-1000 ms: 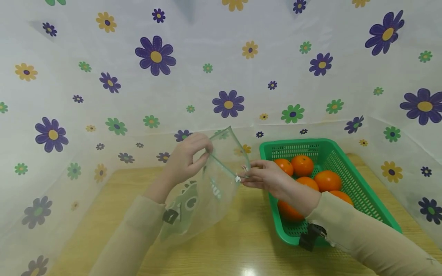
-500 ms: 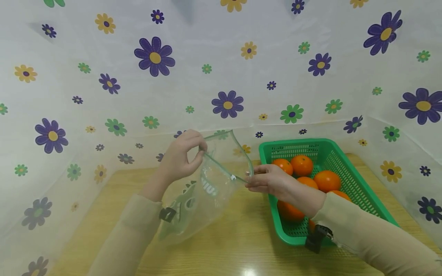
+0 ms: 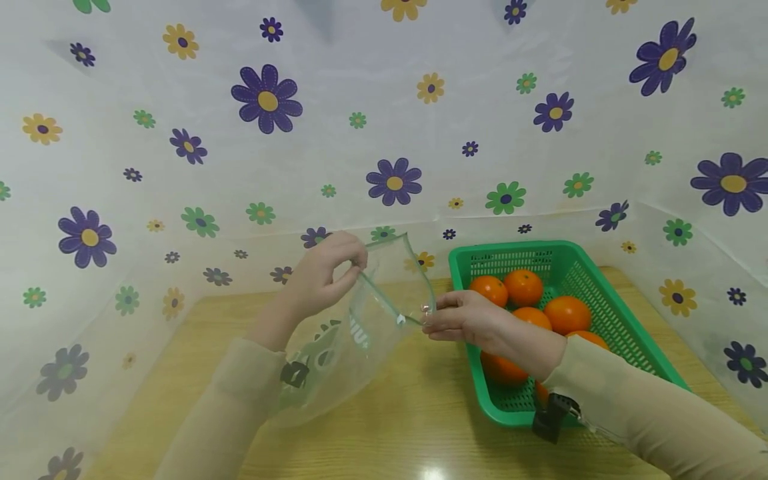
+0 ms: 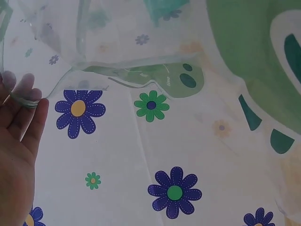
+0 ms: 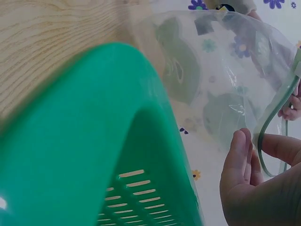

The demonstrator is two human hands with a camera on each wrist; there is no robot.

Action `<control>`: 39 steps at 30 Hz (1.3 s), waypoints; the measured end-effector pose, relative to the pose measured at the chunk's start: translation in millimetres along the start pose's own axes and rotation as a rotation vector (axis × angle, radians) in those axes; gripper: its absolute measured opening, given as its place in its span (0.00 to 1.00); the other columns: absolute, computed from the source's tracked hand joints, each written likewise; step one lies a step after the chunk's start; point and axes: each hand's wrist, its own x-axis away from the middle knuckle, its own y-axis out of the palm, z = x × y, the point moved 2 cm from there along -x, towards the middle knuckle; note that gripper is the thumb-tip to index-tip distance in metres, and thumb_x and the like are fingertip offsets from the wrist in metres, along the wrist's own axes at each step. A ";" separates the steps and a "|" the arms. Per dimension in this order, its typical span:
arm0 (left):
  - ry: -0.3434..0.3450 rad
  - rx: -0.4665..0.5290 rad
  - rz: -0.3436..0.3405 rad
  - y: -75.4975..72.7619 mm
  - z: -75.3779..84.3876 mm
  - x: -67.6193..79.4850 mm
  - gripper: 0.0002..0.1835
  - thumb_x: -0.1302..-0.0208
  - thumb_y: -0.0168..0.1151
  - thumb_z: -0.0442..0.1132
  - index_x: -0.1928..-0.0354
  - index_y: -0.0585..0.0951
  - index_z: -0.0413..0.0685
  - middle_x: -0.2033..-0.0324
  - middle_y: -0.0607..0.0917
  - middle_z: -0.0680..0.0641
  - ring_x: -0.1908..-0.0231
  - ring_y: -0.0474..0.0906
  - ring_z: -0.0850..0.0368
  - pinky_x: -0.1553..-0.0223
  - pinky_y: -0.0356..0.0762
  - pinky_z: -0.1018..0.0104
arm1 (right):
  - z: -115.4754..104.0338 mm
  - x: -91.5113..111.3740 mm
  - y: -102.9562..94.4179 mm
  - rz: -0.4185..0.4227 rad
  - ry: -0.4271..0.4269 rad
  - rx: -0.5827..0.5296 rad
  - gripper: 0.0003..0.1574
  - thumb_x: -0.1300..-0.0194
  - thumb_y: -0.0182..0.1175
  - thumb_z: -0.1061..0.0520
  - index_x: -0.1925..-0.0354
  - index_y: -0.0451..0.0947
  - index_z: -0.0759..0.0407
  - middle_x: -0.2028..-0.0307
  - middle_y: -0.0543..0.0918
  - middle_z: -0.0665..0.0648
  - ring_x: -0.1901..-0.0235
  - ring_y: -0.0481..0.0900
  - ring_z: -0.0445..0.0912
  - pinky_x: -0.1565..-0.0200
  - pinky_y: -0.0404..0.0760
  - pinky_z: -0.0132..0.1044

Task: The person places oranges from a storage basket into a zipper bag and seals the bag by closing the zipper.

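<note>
Translucent plastic bag (image 3: 375,363) with a green cartoon creature print is held up by both hands over the worktop, just left of the basket. Its upper left edge is pinched between the thumb and fingers of the left hand (image 3: 324,273); its right corner is pinched by the right hand (image 3: 474,320), with the green-edged mouth spread between them. Near the right fingertips, a small white plastic slider (image 3: 401,320) is seen on the near edge. Whether the bag's bottom is touching the worktop cannot be told. Beneath the right forearm, a green rectangular perforated plastic basket (image 3: 516,248) is seen, in which several round, glossy orange fruits (image 3: 567,315) are held, some partly hidden. All is carried by a pale wood-grain worktop (image 3: 396,427), backed by a white sheet (image 3: 342,73) printed with purple, yellow and green flowers.
</note>
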 end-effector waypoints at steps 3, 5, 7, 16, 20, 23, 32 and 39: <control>0.002 0.002 0.006 1.3 0.1 0.1 0.06 0.37 0.54 0.28 0.69 0.78 0.44 0.69 0.79 0.47 0.60 0.72 0.52 0.52 0.73 0.57 | 0.1 -0.7 -0.3 0.005 0.005 0.008 0.20 0.24 0.57 0.66 0.39 0.71 0.75 0.64 0.89 0.50 0.61 0.90 0.40 0.47 0.89 0.37; 0.005 0.011 0.014 1.9 0.9 0.0 0.06 0.38 0.54 0.28 0.70 0.77 0.44 0.71 0.77 0.48 0.62 0.71 0.52 0.54 0.71 0.59 | 0.3 -1.3 -0.7 0.009 0.009 0.016 0.18 0.24 0.58 0.66 0.40 0.72 0.74 0.64 0.89 0.50 0.61 0.90 0.41 0.47 0.89 0.37; 0.011 0.019 0.021 2.8 1.6 -0.1 0.06 0.39 0.53 0.27 0.70 0.77 0.44 0.71 0.77 0.48 0.63 0.71 0.52 0.54 0.71 0.60 | 0.5 -2.0 -1.0 0.012 0.015 0.020 0.16 0.24 0.58 0.65 0.42 0.73 0.73 0.64 0.90 0.51 0.61 0.90 0.41 0.48 0.90 0.37; 0.047 0.012 0.003 10.4 3.5 -3.2 0.07 0.43 0.52 0.28 0.70 0.79 0.44 0.71 0.80 0.47 0.62 0.72 0.53 0.53 0.72 0.59 | -2.2 -1.8 -0.9 -0.022 0.036 0.009 0.16 0.22 0.57 0.63 0.42 0.73 0.71 0.64 0.91 0.50 0.62 0.91 0.40 0.53 0.90 0.33; 0.051 0.006 -0.006 12.2 5.2 -5.0 0.07 0.43 0.52 0.28 0.71 0.79 0.44 0.71 0.80 0.47 0.63 0.73 0.53 0.54 0.74 0.59 | -6.2 -1.5 -4.1 -0.021 0.037 0.039 0.24 0.20 0.54 0.59 0.35 0.70 0.73 0.61 0.91 0.50 0.60 0.90 0.40 0.51 0.89 0.33; 0.049 0.007 -0.010 12.8 6.2 -5.2 0.07 0.43 0.52 0.28 0.72 0.79 0.44 0.71 0.80 0.47 0.63 0.73 0.53 0.55 0.74 0.59 | -9.4 -0.7 -8.3 -0.002 0.016 0.100 0.27 0.19 0.54 0.57 0.31 0.68 0.74 0.53 0.91 0.55 0.57 0.90 0.41 0.45 0.88 0.36; 0.047 0.001 -0.029 13.9 7.5 -3.5 0.07 0.44 0.52 0.27 0.72 0.78 0.44 0.72 0.80 0.47 0.63 0.73 0.54 0.56 0.74 0.59 | -19.7 5.0 -23.3 0.093 -0.031 0.348 0.26 0.20 0.56 0.54 0.32 0.74 0.67 0.32 0.79 0.67 0.39 0.82 0.53 0.31 0.80 0.45; 0.053 0.006 -0.035 16.6 8.0 -4.3 0.06 0.44 0.52 0.28 0.72 0.78 0.44 0.72 0.80 0.47 0.63 0.73 0.54 0.56 0.75 0.59 | -23.5 9.6 -33.5 0.198 -0.037 0.520 0.24 0.21 0.58 0.54 0.33 0.77 0.62 0.33 0.79 0.66 0.34 0.76 0.59 0.30 0.75 0.53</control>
